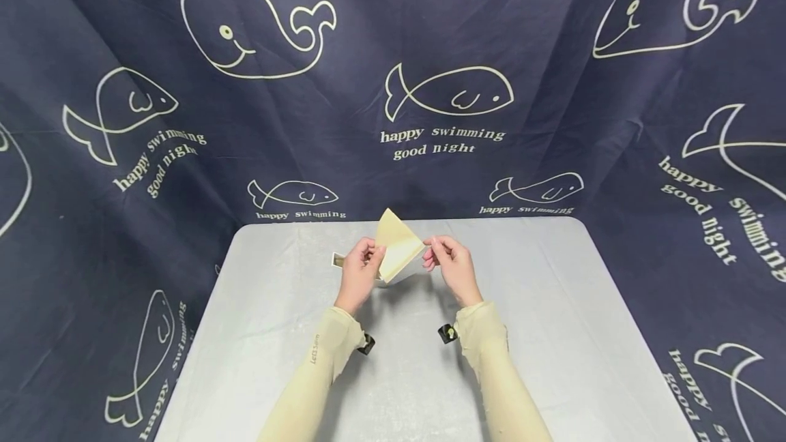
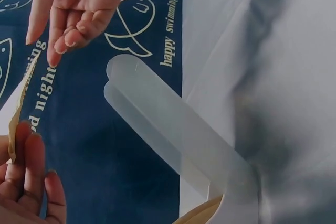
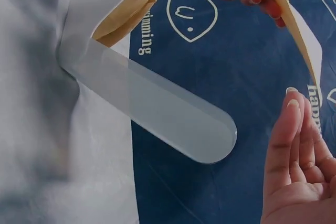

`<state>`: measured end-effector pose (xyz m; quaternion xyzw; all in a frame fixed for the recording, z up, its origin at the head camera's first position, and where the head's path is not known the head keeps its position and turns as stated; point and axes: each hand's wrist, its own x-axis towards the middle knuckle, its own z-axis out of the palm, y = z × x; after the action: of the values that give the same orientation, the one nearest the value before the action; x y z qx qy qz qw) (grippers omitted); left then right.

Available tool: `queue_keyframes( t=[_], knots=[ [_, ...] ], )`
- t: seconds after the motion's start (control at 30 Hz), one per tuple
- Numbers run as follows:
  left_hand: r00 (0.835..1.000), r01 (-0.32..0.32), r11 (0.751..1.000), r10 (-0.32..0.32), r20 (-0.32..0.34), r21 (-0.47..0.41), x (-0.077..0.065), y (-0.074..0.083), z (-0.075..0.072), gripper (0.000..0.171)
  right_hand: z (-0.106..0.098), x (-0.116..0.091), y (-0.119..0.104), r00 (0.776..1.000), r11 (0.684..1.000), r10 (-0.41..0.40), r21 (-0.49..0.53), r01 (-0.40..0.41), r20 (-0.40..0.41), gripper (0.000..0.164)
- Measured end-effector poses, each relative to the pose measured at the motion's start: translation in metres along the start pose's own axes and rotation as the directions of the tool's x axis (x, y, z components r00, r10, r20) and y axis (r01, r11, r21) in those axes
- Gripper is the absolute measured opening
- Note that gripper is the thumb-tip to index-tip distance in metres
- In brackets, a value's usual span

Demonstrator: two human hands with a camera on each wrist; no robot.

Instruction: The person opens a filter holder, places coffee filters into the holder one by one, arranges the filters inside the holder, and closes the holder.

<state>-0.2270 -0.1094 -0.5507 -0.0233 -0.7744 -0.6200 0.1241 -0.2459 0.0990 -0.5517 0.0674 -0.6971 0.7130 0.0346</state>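
My left hand (image 1: 359, 271) pinches a pale tan paper coffee filter (image 1: 393, 244), fan-shaped and folded flat, near its lower left edge. At the filter's right corner is my right hand (image 1: 453, 261), its thumb and index fingertips close beside the paper and the other fingers loosely bent. In the left wrist view the filter shows edge-on, its tip between the right hand's fingertips. Below the hands stands a whitish filter holder (image 3: 113, 3) with a long translucent, rounded panel (image 3: 173, 114). More tan filters (image 3: 128, 22) sit inside it. The head view shows little of the holder.
A small card-like piece (image 1: 338, 260) with a pale edge juts out left of the left hand. The light grey table (image 1: 276, 333) ends at a dark blue curtain (image 1: 356, 121) printed with whales and fish, which hangs behind it and along both sides.
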Motion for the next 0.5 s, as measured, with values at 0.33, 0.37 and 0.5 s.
queue_keyframes(
  t=[0.33, 0.37, 0.5],
  knots=[
    [1.000, 0.003, 0.998, -0.002, 0.022, -0.057, -0.006, -0.001, 0.006, 0.015, 0.017, -0.006, 0.001, 0.991, 0.997, 0.017, -0.074, -0.008, 0.130, 0.020],
    [1.000, 0.009, 0.998, -0.007, 0.029, -0.058, -0.005, -0.001, 0.005, 0.015, 0.017, -0.006, 0.001, 0.993, 0.995, 0.015, -0.100, -0.003, 0.120, 0.019],
    [0.999, 0.012, 0.999, -0.011, 0.031, -0.036, -0.002, 0.002, 0.000, 0.015, 0.013, -0.005, 0.000, 0.993, 0.990, 0.029, -0.141, -0.013, 0.112, 0.017]
  ],
)
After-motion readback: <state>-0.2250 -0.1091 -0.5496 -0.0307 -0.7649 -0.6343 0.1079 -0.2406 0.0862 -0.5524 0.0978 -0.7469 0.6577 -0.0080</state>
